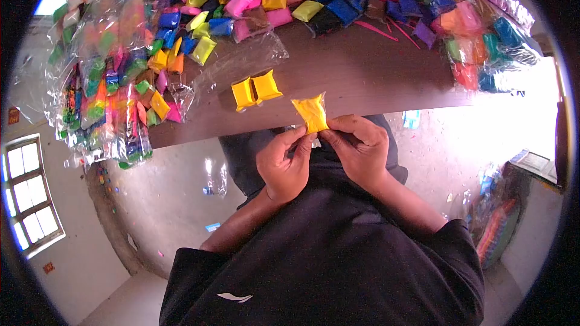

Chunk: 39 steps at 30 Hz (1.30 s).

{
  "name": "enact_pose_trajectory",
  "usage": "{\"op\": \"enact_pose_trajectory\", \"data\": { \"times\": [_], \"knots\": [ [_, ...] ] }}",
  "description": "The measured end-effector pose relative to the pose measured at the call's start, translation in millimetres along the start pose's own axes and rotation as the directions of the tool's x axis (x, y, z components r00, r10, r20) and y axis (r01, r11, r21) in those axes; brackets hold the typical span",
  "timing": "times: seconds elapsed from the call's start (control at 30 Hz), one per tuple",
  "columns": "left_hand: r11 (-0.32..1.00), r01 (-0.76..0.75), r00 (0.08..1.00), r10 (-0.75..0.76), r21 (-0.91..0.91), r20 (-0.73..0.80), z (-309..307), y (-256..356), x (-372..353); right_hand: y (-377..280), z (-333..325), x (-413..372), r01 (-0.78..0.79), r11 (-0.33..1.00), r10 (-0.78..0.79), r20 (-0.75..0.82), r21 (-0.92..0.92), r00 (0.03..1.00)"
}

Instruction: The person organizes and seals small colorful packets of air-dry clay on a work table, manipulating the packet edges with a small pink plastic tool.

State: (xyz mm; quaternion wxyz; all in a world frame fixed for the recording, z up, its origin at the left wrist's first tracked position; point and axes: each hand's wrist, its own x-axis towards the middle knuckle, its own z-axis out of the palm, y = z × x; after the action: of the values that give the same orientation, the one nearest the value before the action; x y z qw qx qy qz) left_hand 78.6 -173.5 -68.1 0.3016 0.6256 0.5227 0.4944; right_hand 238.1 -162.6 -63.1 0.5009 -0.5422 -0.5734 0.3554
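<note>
Grip of left hand (284, 166) and right hand (359, 148) closed on yellow packet (311, 113), near clear bag (84, 54) of coloured packets (160, 104).

Open table strip (368, 75) mid-way, two yellow packets (256, 90) on it, coloured packet heaps (272, 0) ringing it
</note>
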Motion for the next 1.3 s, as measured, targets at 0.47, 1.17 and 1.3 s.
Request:
{"op": "enact_pose_trajectory", "data": {
  "times": [0.47, 1.17, 1.3],
  "knots": [
    [0.972, 0.152, 0.988, -0.153, -0.179, 0.007, 2, -1, 2, 2, 2, 1, -0.108, 0.987, 0.108, 0.008, 0.119, 0.994],
    [-0.159, 0.784, 0.413, -0.588, -0.6, 0.695, -20, -18, 32, 7, -19, 32, 0.311, 0.943, -0.275, 0.249, -0.118, 0.929],
    [0.109, 0.815, 0.502, -0.621, -0.568, 0.601, -23, -16, 27, 20, -19, 34, 0.184, 0.983, -0.175, 0.289, -0.006, 0.941]
  ]
}}
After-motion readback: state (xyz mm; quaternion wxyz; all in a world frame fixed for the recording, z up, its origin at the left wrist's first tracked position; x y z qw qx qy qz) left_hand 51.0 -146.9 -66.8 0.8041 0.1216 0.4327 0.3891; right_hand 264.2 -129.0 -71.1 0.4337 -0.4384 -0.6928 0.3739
